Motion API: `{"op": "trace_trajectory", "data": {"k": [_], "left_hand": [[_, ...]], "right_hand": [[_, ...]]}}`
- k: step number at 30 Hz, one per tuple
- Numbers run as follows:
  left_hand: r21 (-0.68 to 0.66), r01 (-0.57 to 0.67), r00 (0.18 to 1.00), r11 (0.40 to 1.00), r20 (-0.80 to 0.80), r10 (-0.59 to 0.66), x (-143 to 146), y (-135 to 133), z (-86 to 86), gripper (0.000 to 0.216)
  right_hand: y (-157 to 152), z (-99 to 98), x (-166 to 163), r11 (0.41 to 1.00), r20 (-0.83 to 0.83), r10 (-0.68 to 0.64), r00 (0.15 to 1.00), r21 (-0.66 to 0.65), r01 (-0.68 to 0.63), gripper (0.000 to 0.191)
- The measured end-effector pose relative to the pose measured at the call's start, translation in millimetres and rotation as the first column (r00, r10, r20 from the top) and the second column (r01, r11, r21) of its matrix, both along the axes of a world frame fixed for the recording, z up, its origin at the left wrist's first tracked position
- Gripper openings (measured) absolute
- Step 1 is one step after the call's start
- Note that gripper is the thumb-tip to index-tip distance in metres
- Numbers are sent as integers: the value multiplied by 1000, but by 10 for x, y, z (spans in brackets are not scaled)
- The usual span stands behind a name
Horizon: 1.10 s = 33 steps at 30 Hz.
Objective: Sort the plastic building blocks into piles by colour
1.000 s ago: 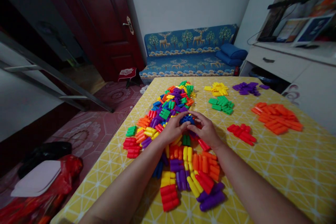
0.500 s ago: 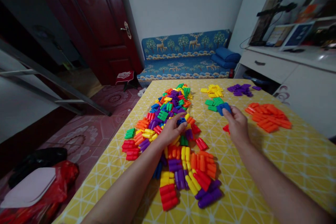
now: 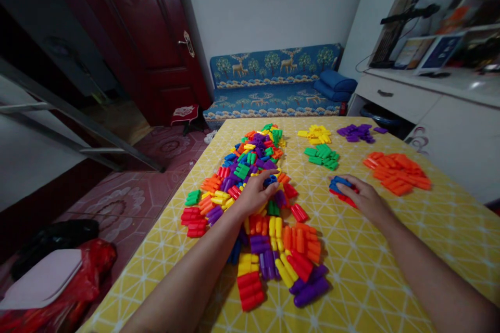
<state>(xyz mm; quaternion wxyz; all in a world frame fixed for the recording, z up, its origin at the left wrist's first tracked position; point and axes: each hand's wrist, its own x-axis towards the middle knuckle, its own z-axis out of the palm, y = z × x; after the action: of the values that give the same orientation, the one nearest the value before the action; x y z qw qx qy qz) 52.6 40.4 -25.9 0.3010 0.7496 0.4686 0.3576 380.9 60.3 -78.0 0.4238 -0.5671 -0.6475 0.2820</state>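
Note:
A long mixed pile of coloured plastic blocks (image 3: 253, 203) runs down the middle of the yellow-clothed table (image 3: 390, 270). My left hand (image 3: 253, 195) lies on this pile, thumb and fingers closed round a blue block (image 3: 269, 181). My right hand (image 3: 363, 196) is low over the table to the right, fingers curled on some blue blocks (image 3: 339, 183). These rest on a small heap of red blocks (image 3: 346, 199), mostly hidden by the hand.
Sorted heaps lie at the far side: yellow (image 3: 317, 134), green (image 3: 323, 156), purple (image 3: 357, 132), orange (image 3: 396, 177). A blue sofa (image 3: 273, 88) stands behind the table, a white cabinet (image 3: 429, 104) to the right. A red bag (image 3: 78, 276) is on the floor left.
My right hand left the mixed pile with blue blocks, swung right past the green heap, and came down onto the red heap. My left hand stayed on the pile.

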Motion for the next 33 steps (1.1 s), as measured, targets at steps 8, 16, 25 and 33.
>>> {"op": "trace_trajectory", "data": {"k": [8, 16, 25, 33], "left_hand": [[7, 10, 1000, 1000, -29, -10, -13, -39, 64, 45], [22, -7, 998, 1000, -55, 9, 7, -60, 109, 42], [11, -4, 999, 1000, -51, 5, 13, -63, 105, 41], [22, 7, 998, 1000, -59, -6, -4, -65, 88, 41]], "right_hand": [[-293, 119, 111, 931, 455, 219, 863, 166, -324, 20], [-523, 80, 348, 953, 429, 137, 893, 189, -238, 25], [-618, 49, 190, 959, 419, 50, 906, 234, -161, 24], [-777, 14, 515, 962, 462, 100, 881, 181, -205, 27]]}}
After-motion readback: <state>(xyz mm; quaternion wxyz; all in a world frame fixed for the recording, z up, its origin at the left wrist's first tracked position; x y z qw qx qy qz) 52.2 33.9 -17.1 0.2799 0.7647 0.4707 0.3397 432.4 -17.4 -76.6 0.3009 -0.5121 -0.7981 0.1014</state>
